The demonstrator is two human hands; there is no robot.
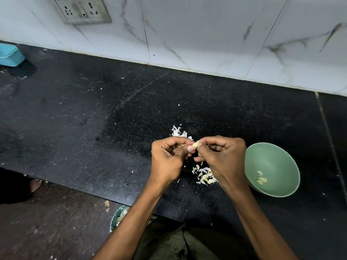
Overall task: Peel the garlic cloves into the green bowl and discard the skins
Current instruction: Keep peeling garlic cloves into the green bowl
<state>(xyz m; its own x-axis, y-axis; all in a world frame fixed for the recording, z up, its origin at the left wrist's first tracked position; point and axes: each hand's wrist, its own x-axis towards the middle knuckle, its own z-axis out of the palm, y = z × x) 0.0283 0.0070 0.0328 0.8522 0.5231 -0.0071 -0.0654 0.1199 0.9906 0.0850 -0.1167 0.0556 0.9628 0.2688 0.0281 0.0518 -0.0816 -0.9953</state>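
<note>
A small pale garlic clove [195,145] is pinched between the fingertips of both hands above the black counter. My left hand [169,158] holds it from the left with thumb and forefinger; my right hand [221,156] pinches it from the right, fingers curled. The green bowl [272,158] stands just right of my right hand, with a few peeled cloves [261,178] at its bottom. Loose white skins lie in a heap [204,175] under my right hand and in a smaller heap [179,132] beyond the hands.
The black stone counter [93,119] runs back to a white marble-tiled wall [206,34] with a socket plate [84,10]. A blue box [10,54] sits at the far left. Below the counter edge is a container with scraps [119,215] on the floor.
</note>
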